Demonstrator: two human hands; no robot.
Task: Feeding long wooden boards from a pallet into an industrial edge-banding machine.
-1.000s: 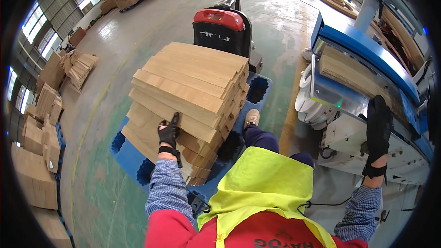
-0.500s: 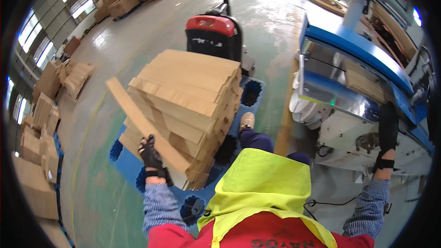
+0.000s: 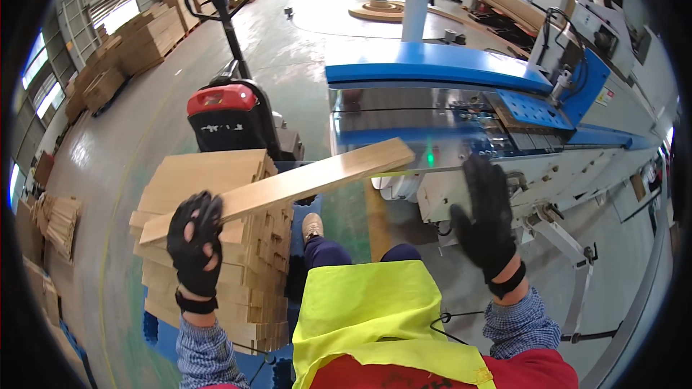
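Observation:
A long, pale wooden board slants up to the right, its far end over the front edge of the machine bed. My gloved left hand is closed around its near end, above a stack of wooden boards. That stack stands on a blue pallet. My gloved right hand is empty, fingers apart, in front of the shiny metal machine bed and clear of the board.
A blue cover beam runs behind the bed. Beyond the stack is a red and black pallet truck with its handle upright. A metal bracket juts out at right. More board stacks line the far left.
My left hand has swung the board from leaning left to pointing right, toward the machine. My right hand has drawn back from the bed. The view has turned right.

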